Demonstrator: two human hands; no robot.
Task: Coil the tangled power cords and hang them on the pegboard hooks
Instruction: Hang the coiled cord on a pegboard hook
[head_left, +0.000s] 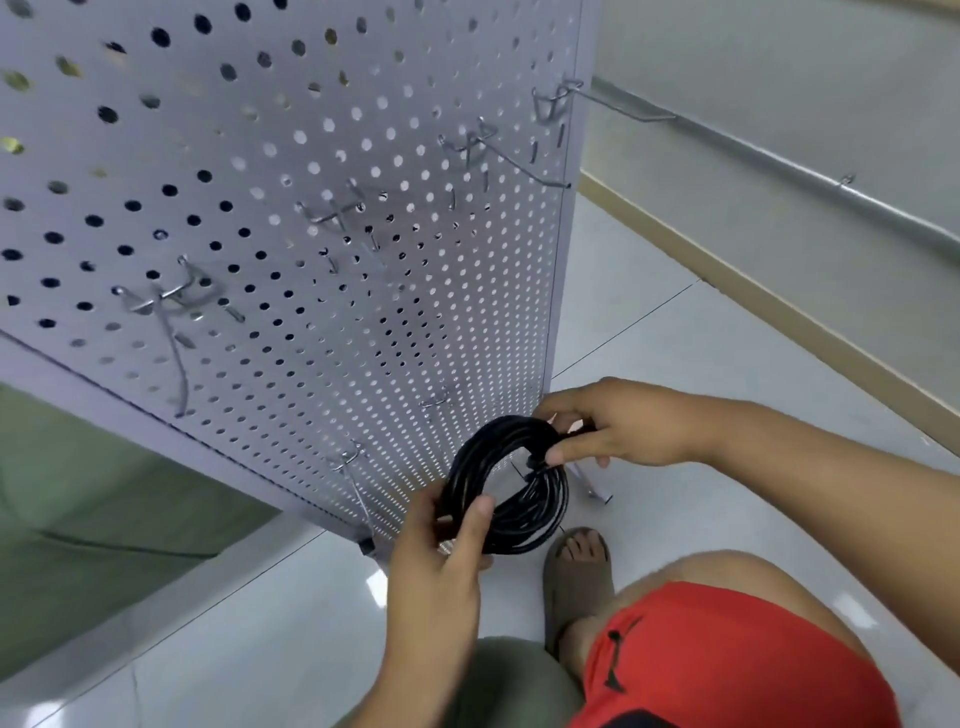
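Coiled black power cord (506, 486), gripped by left hand (441, 556) near side, right hand (618, 428) far side, before low pegboard hook (589, 480).

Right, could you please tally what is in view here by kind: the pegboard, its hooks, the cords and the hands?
Pegboard: 1
Metal hooks: 7, the last two faint or partly hidden
Coiled black power cord: 1
Hands: 2, left hand and right hand, both gripping the coil
Total: 11
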